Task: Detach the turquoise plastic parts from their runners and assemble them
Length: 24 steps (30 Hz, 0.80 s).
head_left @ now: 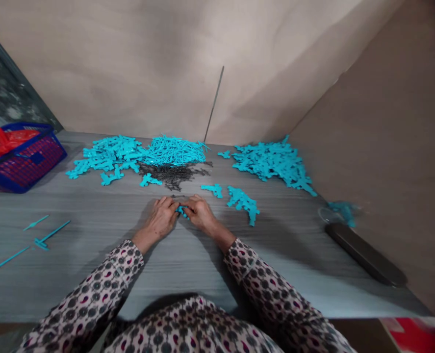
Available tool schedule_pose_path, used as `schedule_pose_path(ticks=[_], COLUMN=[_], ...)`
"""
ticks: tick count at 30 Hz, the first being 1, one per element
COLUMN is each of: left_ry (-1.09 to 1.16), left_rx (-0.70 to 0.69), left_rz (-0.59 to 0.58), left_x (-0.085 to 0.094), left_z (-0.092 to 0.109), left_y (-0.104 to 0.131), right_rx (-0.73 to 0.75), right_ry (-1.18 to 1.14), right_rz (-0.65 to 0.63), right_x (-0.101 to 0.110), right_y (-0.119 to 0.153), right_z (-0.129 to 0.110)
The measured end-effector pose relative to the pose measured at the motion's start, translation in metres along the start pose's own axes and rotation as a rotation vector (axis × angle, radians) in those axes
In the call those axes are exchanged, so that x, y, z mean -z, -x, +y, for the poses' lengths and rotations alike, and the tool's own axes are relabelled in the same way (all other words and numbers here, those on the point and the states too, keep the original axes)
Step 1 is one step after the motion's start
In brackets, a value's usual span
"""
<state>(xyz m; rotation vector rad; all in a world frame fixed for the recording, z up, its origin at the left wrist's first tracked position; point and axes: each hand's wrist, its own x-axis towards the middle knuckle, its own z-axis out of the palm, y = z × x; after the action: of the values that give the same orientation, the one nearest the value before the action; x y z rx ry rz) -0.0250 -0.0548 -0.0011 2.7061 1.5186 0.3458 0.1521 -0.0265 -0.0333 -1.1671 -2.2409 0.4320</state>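
Observation:
Both hands meet over the grey table in front of me, fingers pressed around a small turquoise piece [181, 211]. My left hand [162, 215] grips its left side, and my right hand [201, 213] pinches it from the right. Much of the piece is hidden by fingers. Just beyond lies a pile of dark, thin metal-looking parts [173, 174], with a heap of turquoise sticks [175, 150] behind it. One loose turquoise piece [150, 180] rests above my left hand; another [213, 189] lies above my right hand, beside a small cluster [242, 201].
Turquoise pieces are heaped at the back left [112, 153] and back right [270, 161]. A blue basket [29, 164] holding red plastic stands far left. Thin turquoise parts [42, 241] lie at left. A long dark object [364, 252] lies near the right wall.

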Motion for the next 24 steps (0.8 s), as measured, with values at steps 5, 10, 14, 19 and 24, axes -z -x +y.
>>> schedule_pose_path(ticks=[5, 10, 14, 19, 24], left_ry=[-0.06, -0.089, -0.077, -0.047, -0.065], left_rx=[0.02, 0.04, 0.05, 0.036, 0.008], left_rz=[-0.026, -0.023, -0.007, 0.0, 0.006], left_x=[0.007, 0.009, 0.008, 0.007, 0.003], left_z=[0.008, 0.014, 0.015, 0.013, 0.013], left_y=[0.0, 0.0, 0.0, 0.0, 0.0], right_rx=[-0.016, 0.005, -0.005, -0.056, -0.07], right_ry=[-0.035, -0.049, 0.004, -0.036, -0.042], right_rz=[0.016, -0.013, -0.036, -0.037, -0.027], right_x=[-0.003, -0.003, -0.003, -0.003, -0.002], right_y=[0.0, -0.003, -0.005, -0.006, -0.006], right_z=[0.002, 0.002, 0.001, 0.0, -0.002])
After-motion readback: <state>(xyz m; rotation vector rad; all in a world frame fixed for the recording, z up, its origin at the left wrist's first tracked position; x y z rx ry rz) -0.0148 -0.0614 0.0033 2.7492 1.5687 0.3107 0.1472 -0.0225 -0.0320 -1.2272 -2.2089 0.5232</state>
